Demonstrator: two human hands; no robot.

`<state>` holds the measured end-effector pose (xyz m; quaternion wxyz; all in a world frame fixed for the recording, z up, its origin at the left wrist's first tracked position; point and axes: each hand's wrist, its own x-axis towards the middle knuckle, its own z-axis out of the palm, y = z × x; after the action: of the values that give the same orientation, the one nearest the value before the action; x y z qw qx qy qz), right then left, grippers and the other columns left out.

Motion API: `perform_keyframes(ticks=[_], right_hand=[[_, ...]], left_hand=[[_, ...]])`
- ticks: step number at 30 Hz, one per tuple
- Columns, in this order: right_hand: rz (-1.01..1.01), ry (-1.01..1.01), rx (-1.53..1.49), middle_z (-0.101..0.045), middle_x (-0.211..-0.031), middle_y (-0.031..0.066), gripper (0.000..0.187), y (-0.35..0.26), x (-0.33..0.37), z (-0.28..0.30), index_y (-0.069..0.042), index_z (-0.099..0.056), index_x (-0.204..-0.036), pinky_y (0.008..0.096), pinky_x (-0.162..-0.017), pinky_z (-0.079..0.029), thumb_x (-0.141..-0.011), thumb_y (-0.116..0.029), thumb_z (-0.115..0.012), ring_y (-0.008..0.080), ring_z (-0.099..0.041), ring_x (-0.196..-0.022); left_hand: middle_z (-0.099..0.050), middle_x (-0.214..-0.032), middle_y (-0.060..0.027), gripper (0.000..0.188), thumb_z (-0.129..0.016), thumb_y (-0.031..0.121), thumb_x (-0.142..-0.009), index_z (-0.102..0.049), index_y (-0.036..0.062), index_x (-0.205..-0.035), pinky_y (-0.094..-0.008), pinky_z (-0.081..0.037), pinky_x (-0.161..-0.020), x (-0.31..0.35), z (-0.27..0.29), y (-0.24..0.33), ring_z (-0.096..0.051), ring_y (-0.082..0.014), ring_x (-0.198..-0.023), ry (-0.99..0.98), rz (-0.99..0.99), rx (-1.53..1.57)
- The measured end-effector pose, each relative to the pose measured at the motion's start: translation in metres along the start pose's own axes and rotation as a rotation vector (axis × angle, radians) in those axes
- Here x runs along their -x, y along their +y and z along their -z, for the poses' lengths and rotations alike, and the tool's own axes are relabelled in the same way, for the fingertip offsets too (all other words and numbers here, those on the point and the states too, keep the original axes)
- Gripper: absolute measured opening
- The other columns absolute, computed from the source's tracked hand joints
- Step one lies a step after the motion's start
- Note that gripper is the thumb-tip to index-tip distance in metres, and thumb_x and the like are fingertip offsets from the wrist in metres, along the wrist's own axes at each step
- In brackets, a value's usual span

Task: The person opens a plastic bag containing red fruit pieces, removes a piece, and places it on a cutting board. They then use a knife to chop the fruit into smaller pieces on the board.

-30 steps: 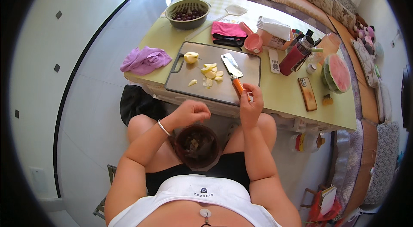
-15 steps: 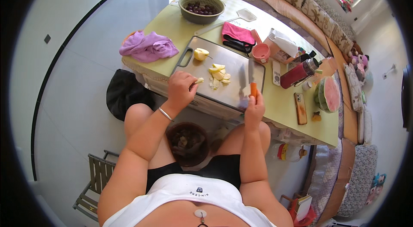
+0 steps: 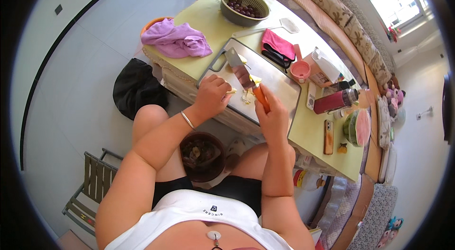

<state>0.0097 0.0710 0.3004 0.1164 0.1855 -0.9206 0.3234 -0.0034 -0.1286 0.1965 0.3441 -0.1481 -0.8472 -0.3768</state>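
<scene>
My right hand [image 3: 272,113] is closed round the orange handle of a knife [image 3: 241,71]. Its broad blade points up and left, above a metal cutting board [image 3: 280,90] with a dark rim. In my left hand [image 3: 214,94], fingers pinched, is a small pale fruit piece [image 3: 231,91] at the board's near left edge. Yellow-skinned fruit pieces [image 3: 256,79], apple or pear, lie partly hidden behind the blade. Thin pale slices [image 3: 248,97] sit nearer me. The blade mostly covers a larger cut fruit chunk [image 3: 243,59].
Beyond the board stand a colander [image 3: 245,15] of dark round fruit and a white slotted spatula [image 3: 288,25]. A purple cloth [image 3: 176,39] lies left. To the right are a pink cup [image 3: 300,70], a bottle [image 3: 335,102], a phone [image 3: 328,137] and cut watermelon [image 3: 357,128]. Below is a scrap bucket [image 3: 219,155].
My right hand has swung the knife from the board's right side leftward over the fruit pieces. My left hand still pinches its piece. The whole view has shifted and turned slightly.
</scene>
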Motion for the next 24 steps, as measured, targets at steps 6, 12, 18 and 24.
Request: perform_keyframes(ticks=[6, 12, 18, 24], right_hand=[[0.093, 0.025, 0.105, -0.071, -0.097, 0.0112, 0.047, 0.014, 0.013, -0.013, -0.018, -0.064, -0.134, 0.0411, -0.069, -0.055, -0.087, -0.014, -0.068, 0.0320, -0.070, -0.079], [0.081, -0.040, 0.172, -0.070, -0.095, 0.0106, 0.046, 0.021, 0.016, -0.014, -0.019, -0.064, -0.134, 0.0410, -0.067, -0.054, -0.088, -0.016, -0.068, 0.0317, -0.069, -0.076], [0.107, -0.093, 0.161, -0.070, -0.097, 0.0119, 0.046, 0.031, 0.020, -0.018, -0.016, -0.059, -0.135, 0.0432, -0.069, -0.054, -0.090, -0.015, -0.065, 0.0342, -0.068, -0.080], [0.131, -0.135, 0.238, -0.070, -0.096, 0.0130, 0.053, 0.039, 0.024, -0.033, -0.015, -0.050, -0.143, 0.0453, -0.068, -0.054, -0.091, -0.015, -0.063, 0.0363, -0.068, -0.079]], left_hand=[[-0.064, -0.087, -0.0076, 0.013, -0.074, 0.008, -0.072, -0.067, 0.0073, -0.083, -0.0428, -0.047, -0.080, -0.001, 0.004, 0.006, -0.061, -0.0296, -0.090, -0.016, -0.023, -0.005], [-0.060, -0.083, -0.0060, 0.010, -0.072, 0.009, -0.074, -0.065, 0.0092, -0.081, -0.0449, -0.046, -0.081, -0.002, -0.008, 0.001, -0.058, -0.0299, -0.089, 0.003, -0.046, -0.038], [-0.061, -0.086, -0.0058, 0.011, -0.073, 0.006, -0.074, -0.068, 0.0078, -0.083, -0.0426, -0.046, -0.081, 0.000, -0.010, 0.000, -0.059, -0.0293, -0.090, -0.024, -0.019, -0.078], [-0.061, -0.083, -0.0056, 0.011, -0.073, 0.004, -0.072, -0.067, 0.0077, -0.080, -0.0431, -0.047, -0.078, -0.002, -0.014, -0.001, -0.059, -0.0292, -0.087, -0.012, -0.018, -0.039]])
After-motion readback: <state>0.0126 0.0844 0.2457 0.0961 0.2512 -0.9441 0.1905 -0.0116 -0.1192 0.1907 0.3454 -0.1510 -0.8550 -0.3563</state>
